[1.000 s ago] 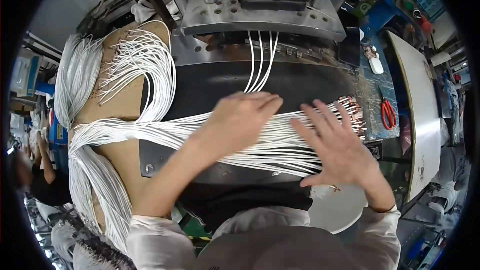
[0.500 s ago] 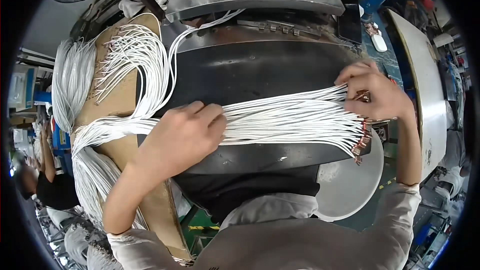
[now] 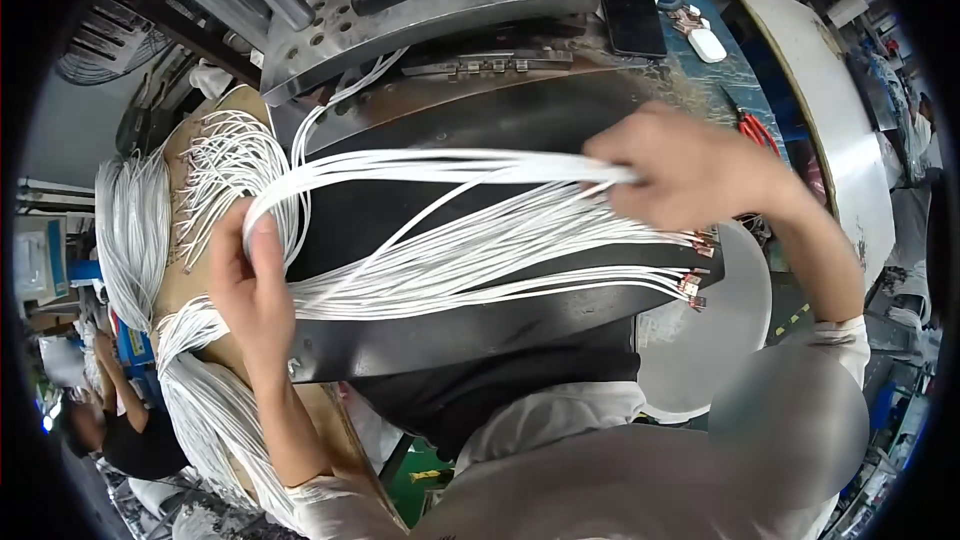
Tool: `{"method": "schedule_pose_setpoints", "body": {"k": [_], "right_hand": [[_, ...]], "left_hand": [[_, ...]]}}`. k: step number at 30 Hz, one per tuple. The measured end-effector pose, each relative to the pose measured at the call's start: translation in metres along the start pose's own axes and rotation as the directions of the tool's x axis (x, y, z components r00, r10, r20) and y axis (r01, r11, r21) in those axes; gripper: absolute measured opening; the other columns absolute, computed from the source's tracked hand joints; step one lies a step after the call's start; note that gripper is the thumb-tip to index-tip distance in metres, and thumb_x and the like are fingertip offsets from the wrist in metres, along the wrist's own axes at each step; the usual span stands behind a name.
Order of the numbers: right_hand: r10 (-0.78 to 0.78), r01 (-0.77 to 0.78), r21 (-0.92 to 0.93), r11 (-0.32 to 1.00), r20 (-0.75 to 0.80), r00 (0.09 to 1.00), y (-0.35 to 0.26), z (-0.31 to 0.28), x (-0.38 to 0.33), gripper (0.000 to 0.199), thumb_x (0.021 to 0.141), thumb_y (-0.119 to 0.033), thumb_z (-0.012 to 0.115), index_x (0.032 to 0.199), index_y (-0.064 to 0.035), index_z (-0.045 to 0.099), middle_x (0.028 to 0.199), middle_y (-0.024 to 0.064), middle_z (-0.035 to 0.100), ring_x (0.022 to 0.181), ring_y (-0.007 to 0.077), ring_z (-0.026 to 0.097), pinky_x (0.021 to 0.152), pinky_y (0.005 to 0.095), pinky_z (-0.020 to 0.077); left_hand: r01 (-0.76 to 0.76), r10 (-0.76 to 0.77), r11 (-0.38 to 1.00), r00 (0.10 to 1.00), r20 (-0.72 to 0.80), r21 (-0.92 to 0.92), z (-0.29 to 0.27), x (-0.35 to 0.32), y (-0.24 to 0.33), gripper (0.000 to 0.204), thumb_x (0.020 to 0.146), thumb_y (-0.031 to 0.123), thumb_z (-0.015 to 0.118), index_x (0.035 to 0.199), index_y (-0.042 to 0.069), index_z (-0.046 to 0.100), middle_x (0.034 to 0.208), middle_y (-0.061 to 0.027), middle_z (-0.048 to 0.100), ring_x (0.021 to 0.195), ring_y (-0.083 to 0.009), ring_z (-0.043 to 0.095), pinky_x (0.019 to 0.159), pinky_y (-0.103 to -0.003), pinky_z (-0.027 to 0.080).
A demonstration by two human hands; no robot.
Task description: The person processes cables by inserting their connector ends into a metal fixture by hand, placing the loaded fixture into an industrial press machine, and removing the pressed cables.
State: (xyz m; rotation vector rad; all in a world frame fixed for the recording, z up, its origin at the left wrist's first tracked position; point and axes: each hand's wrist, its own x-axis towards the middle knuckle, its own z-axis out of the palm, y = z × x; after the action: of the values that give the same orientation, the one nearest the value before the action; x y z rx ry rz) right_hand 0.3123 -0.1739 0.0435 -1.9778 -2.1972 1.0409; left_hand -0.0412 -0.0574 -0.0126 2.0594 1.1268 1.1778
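A bunch of white cables [image 3: 430, 162] is lifted and stretched between my two hands. My left hand [image 3: 255, 285] is closed round its left part, where the cables curve over the thumb and fingers. Near its other end my right hand [image 3: 690, 170] grips the same bunch, and its fingers hide the tips. Beneath lie many more white cables [image 3: 470, 250] fanned across a black board [image 3: 400, 350]. Small copper-coloured connectors [image 3: 692, 288] end the lying cables at the right. One cable slants from the lifted bunch down to the lying ones.
More white cable bundles [image 3: 135, 230] hang over brown cardboard [image 3: 230, 105] at the left. A perforated metal machine plate [image 3: 430, 15] stands behind. A dark phone [image 3: 628, 5], a white mouse-shaped object [image 3: 707, 46] and red-handled pliers [image 3: 757, 130] lie at the right. A round pale stool [image 3: 720, 340] stands below.
Part of the cables has been raised off the board by both hands. My left hand has moved left, my right hand slightly left. The view has turned and shifted a little.
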Motion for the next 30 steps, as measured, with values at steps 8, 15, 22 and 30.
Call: {"method": "schedule_pose_setpoints", "body": {"k": [8,15,22,30], "right_hand": [[-0.074,0.082,-0.31,0.947,0.036,0.997,0.041,-0.026,-0.022,0.047,0.074,-0.027,0.079,0.111,-0.0005,0.069,0.096,0.0116,0.071,0.1,0.0317,0.063,0.097,0.0425,0.0421],[-0.122,0.122,-0.011,0.993,-0.086,0.989,-0.007,-0.005,0.014,0.058,0.077,-0.023,0.076,0.128,-0.0011,0.061,0.11,0.0151,0.07,0.11,0.03,0.063,0.099,0.0407,0.0458],[-0.115,0.11,-0.174,0.979,-0.014,0.993,0.013,-0.003,0.021,0.039,0.083,-0.01,0.064,0.12,0.0011,0.065,0.087,0.016,0.071,0.086,0.0307,0.07,0.09,0.0415,0.0516],[0.023,-0.042,-0.155,0.987,-0.123,0.992,0.012,-0.008,0.026,0.027,0.09,-0.012,0.063,0.112,0.0004,0.07,0.091,0.0155,0.072,0.095,0.0318,0.068,0.091,0.0417,0.0513]], "left_hand": [[-0.623,0.496,0.782,0.636,0.591,0.014,0.048,-0.01,0.031,0.027,0.081,0.011,0.08,0.104,0.0,0.069,0.081,-0.0119,0.064,0.068,-0.0284,0.059,0.062,-0.036,0.047],[-0.462,0.432,0.836,0.887,0.164,0.295,0.043,-0.006,0.017,0.026,0.078,0.005,0.079,0.103,0.001,0.07,0.085,-0.0088,0.066,0.072,-0.0247,0.059,0.063,-0.035,0.047],[-0.674,0.562,0.662,0.736,0.378,0.328,0.064,-0.006,0.025,0.024,0.078,0.002,0.076,0.101,0.003,0.07,0.085,-0.0079,0.066,0.072,-0.024,0.061,0.062,-0.034,0.047],[-0.581,0.529,0.785,0.809,0.257,0.213,0.066,-0.008,0.012,0.017,0.079,0.007,0.077,0.094,0.004,0.07,0.084,-0.0072,0.065,0.07,-0.025,0.06,0.06,-0.035,0.047]]}}
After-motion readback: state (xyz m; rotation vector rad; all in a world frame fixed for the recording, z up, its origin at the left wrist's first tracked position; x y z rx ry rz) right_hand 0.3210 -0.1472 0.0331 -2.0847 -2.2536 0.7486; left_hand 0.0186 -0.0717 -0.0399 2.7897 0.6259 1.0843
